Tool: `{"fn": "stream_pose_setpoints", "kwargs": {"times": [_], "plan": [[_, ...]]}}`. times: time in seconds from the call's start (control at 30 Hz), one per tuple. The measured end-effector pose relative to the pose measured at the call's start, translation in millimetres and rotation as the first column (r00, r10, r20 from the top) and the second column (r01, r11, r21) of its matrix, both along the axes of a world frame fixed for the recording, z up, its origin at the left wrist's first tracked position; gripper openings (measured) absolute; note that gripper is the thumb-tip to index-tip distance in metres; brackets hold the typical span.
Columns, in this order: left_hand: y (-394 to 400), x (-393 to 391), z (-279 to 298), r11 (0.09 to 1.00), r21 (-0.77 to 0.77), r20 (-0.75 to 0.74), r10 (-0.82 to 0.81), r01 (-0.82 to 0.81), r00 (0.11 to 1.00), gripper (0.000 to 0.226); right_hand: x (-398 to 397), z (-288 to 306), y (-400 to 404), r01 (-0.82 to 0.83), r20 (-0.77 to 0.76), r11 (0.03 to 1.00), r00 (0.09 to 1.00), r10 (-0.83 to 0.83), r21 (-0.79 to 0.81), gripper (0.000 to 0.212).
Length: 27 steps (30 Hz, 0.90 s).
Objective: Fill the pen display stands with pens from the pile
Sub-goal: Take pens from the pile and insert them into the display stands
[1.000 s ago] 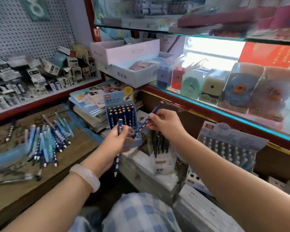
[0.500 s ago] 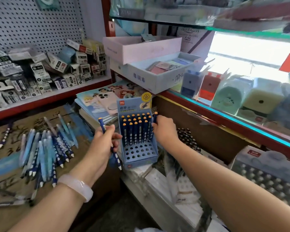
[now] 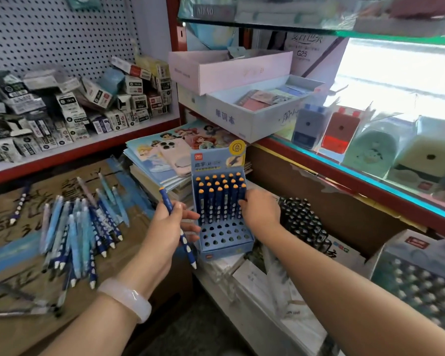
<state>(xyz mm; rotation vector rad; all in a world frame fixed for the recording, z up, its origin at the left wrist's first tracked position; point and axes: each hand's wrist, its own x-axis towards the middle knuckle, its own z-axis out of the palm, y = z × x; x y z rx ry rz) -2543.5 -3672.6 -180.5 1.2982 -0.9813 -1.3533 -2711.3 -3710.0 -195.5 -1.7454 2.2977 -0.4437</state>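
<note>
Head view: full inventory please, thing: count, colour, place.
Blue cardboard pen display stand: one, centre, back rows filled with dark-blue orange-capped pens, front holes empty.
Loose pile of blue pens: many, light and dark blue, brown surface on the left.
Dark-blue white-dotted pen: one, in the left hand.
Stack of cartoon notebooks: one stack, behind the stand.
Pink phone: one, on the notebooks.
Small refill boxes: many, left shelf.
Left hand: grips the pen.
Right hand: fingers at the stand's right-side pens.
</note>
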Motion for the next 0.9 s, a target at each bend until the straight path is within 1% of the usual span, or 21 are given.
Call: {"fn": "stream_pose_setpoints", "kwargs": {"times": [0.17,0.27,0.37,0.47,0.5,0.53,0.57,0.6,0.63,0.7,0.73,0.8,0.87,0.9], "plan": [[3.1,-0.8,-0.8,1.0,0.01,0.045,-0.006,0.006,0.999,0.018,8.2,0.8,-1.4,0.056,-0.021,0.998,0.998,-0.056,0.014,0.016],[5.4,-4.0,4.5,0.999,-0.006,0.052,0.032,-0.032,0.998,0.019,9.8,-0.8,2.0,0.038,-0.016,0.999,0.999,-0.037,0.02,0.015],[9.4,-4.2,7.5,1.0,-0.023,0.045,0.016,-0.015,0.999,0.02,10.3,2.1,7.1,0.059,0.046,0.998,0.997,-0.06,0.015,0.016],[17.5,-0.3,8.9,0.995,-0.067,0.117,-0.068,0.076,0.991,0.017,8.0,13.1,20.0,0.131,0.131,0.991,0.983,-0.127,-0.029,0.024],[20.3,1.1,10.0,0.991,-0.089,0.149,-0.084,0.098,0.985,0.016,8.1,18.0,25.2,0.128,0.16,0.989,0.98,-0.116,-0.071,0.024],[22.5,2.7,11.1,0.987,-0.109,0.179,-0.095,0.116,0.979,0.016,9.8,23.1,30.2,0.089,0.194,0.988,0.979,-0.064,-0.123,0.023],[24.0,4.0,12.0,0.983,-0.127,0.205,-0.104,0.132,0.973,0.017,13.7,28.5,34.8,0.019,0.244,0.986,0.97,0.022,-0.167,0.023],[25.2,5.3,12.5,0.978,-0.141,0.229,-0.116,0.151,0.967,0.019,19.6,34.0,38.7,-0.067,0.312,0.978,0.941,0.127,-0.197,0.024],[26.2,6.1,12.4,0.973,-0.151,0.25,-0.132,0.173,0.959,0.021,26.4,39.0,42.0,-0.151,0.394,0.967,0.892,0.223,-0.207,0.025],[28.8,6.0,13.5,0.963,-0.16,0.276,-0.168,0.218,0.946,0.029,38.3,45.1,46.1,-0.268,0.531,0.945,0.782,0.328,-0.189,0.025],[30.6,5.5,14.7,0.958,-0.159,0.286,-0.185,0.237,0.94,0.033,43.0,46.4,47.5,-0.302,0.574,0.936,0.741,0.35,-0.181,0.024],[33.7,4.7,17.4,0.953,-0.147,0.309,-0.208,0.263,0.928,0.039,49.5,46.3,49.1,-0.324,0.624,0.928,0.69,0.366,-0.185,0.018],[35.3,6.8,17.5,0.948,-0.143,0.313,-0.228,0.283,0.922,0.043,53.6,45.1,50.8,-0.32,0.653,0.928,0.664,0.364,-0.192,0.014],[35.2,8.3,15.7,0.946,-0.14,0.302,-0.241,0.293,0.922,0.045,55.0,45.4,51.6,-0.323,0.649,0.926,0.665,0.369,-0.196,0.014]]}}
